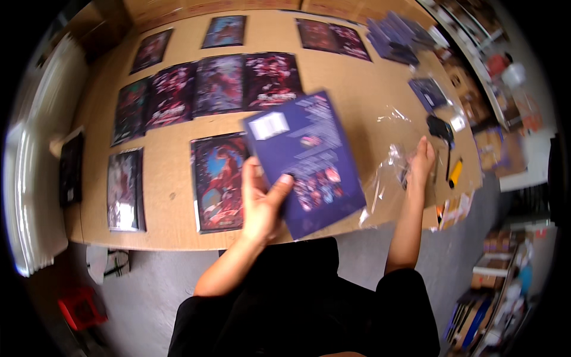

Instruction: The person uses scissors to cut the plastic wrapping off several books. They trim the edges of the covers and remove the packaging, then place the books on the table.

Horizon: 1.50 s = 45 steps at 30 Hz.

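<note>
Purple and glossy, the flat rectangular booklet was pinched at its lower left edge by the left hand, thumb on the printed face and fingers behind, so that it stood tilted above the near edge of the brown cardboard-topped table, its back cover with a pale label patch turned up toward the camera. That grip probably kept the sheet free of the surface while the other hand worked. The right hand lay on the table to the right, fingers spread and pressing on a crinkled clear plastic sleeve, apparently to hold the slippery film still; it gripped nothing that I could make out. Dark, shiny posters in reds and blues lay flat in rows across the table, apart from each other, seemingly sorted for view. A stack of purple booklets sat fanned at the far right, and a black tool and a yellow cutter rested just beside the right hand.
</note>
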{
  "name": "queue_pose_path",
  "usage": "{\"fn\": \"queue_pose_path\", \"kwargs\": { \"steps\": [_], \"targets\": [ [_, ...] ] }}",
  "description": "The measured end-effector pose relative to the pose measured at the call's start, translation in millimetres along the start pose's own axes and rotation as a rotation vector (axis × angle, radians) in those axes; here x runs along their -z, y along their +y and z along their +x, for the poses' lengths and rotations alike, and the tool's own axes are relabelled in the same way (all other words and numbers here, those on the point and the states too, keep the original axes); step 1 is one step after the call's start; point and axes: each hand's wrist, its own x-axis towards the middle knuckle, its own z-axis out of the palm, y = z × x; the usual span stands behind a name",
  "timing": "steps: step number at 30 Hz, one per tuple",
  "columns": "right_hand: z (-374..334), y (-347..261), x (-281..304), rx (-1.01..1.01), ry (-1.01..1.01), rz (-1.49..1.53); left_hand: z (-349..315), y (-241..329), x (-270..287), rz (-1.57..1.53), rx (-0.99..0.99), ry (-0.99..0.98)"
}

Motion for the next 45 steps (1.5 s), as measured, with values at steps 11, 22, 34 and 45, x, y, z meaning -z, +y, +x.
{"fn": "queue_pose_path", "kwargs": {
  "steps": [11, 22, 34, 45],
  "targets": [
    [4, -40, 90, -0.180, 0.135, 0.783, 15, 5, 15, -0.181, -0.040, 0.086],
    [242, -66, 96, 0.095, 0.208, 0.845, 9, -27, 1, 0.043, 0.226, -0.099],
    [339, 48, 95, -0.214, -0.082, -0.100, 9, -32, 11, 0.069, 0.329, -0.179],
    [67, -1, -17, 0.380, -0.602, -0.214, 8, -29, 10, -0.046, 0.394, -0.128]
  ]
}}
